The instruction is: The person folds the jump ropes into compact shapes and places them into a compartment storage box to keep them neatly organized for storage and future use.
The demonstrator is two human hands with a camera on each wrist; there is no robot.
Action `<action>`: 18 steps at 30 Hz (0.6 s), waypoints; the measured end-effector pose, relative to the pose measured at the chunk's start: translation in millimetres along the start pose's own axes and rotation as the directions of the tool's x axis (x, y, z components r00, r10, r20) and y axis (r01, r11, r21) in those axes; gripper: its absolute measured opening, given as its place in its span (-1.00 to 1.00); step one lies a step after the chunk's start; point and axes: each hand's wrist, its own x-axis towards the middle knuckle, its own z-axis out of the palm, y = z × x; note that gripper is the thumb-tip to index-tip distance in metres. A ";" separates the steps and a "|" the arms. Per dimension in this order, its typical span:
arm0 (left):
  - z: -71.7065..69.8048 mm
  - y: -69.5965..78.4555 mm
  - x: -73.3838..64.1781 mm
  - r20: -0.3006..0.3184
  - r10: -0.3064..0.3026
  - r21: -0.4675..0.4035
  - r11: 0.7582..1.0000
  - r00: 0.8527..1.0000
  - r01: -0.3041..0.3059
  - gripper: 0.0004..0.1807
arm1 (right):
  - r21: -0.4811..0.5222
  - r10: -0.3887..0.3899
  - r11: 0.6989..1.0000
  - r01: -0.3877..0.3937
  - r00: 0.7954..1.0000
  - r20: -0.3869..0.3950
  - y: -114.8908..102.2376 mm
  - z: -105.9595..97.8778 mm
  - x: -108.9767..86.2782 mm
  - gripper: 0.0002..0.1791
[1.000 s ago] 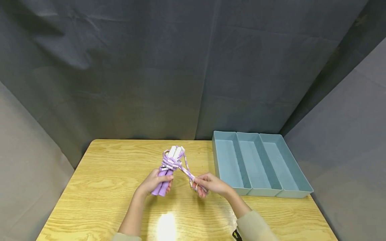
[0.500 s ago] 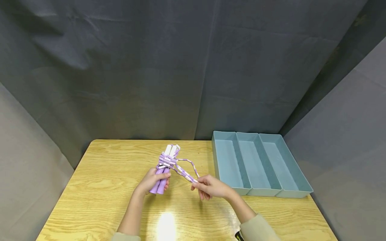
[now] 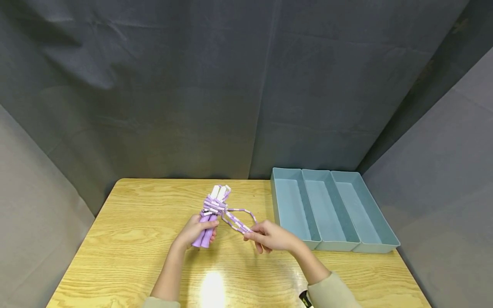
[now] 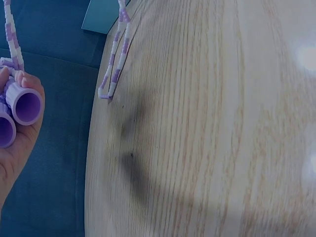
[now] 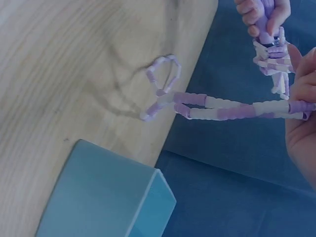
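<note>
A beaded jump rope in purple and white has its two purple handles side by side in my left hand, thumb across them. Beaded cord is wound several times around the upper part of the handles, below their white ends. From this wrap, strands stretch to my right hand, which pinches them between thumb and fingers. One strand bows upward in a loose arc. In the right wrist view, doubled strands run from the right hand, and a loop dangles at their far end.
A blue-grey tray with three long compartments stands at the back right of the wooden table. Dark curtain hangs behind the table. Close to the right sleeve is a small black item.
The wrapped handles have shifted slightly left. My right hand has drawn the strands out, and one strand that hung down near it now arcs above the others.
</note>
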 end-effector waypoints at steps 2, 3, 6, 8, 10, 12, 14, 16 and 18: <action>-0.8 -2.4 1.6 0.001 0.000 0.009 1.000 1.000 0.000 -0.89 | -0.015 0.001 1.000 -0.001 1.000 -0.001 -3.2 -1.9 -0.6 -0.76; -1.5 -4.5 3.1 0.003 0.003 0.015 1.000 1.000 -0.003 -0.89 | -0.022 0.001 1.000 -0.001 1.000 0.000 -4.9 -2.7 -0.8 -0.76; -4.0 -11.5 8.2 0.006 0.000 0.034 0.999 1.000 0.000 -0.89 | -0.043 -0.006 0.999 0.006 1.000 0.002 -9.3 -4.4 -0.4 -0.77; -4.9 -15.9 11.7 0.005 -0.006 0.050 0.999 1.000 0.006 -0.86 | -0.052 -0.015 0.999 0.015 1.000 0.009 -12.3 -5.8 0.3 -0.76; -4.3 -18.3 13.5 0.006 -0.012 0.066 0.998 1.000 0.011 -0.83 | -0.061 -0.025 0.998 0.026 1.000 0.014 -15.1 -7.5 1.3 -0.76; -2.8 -19.8 14.4 0.008 -0.018 0.085 0.996 1.000 0.018 -0.80 | -0.076 -0.035 0.996 0.037 0.999 0.020 -17.7 -9.6 2.6 -0.75; -0.7 -21.0 14.8 0.016 -0.025 0.105 0.994 1.000 0.023 -0.76 | -0.098 -0.042 0.994 0.044 0.999 0.021 -20.5 -11.8 4.0 -0.75; 1.7 -22.3 14.9 0.032 -0.036 0.122 0.992 0.999 0.032 -0.74 | -0.128 -0.048 0.990 0.050 0.999 0.023 -23.0 -13.8 5.7 -0.73; 4.3 -23.6 15.0 0.052 -0.048 0.131 0.991 0.998 0.040 -0.75 | -0.154 -0.052 0.986 0.056 0.998 0.030 -24.7 -15.5 7.8 -0.72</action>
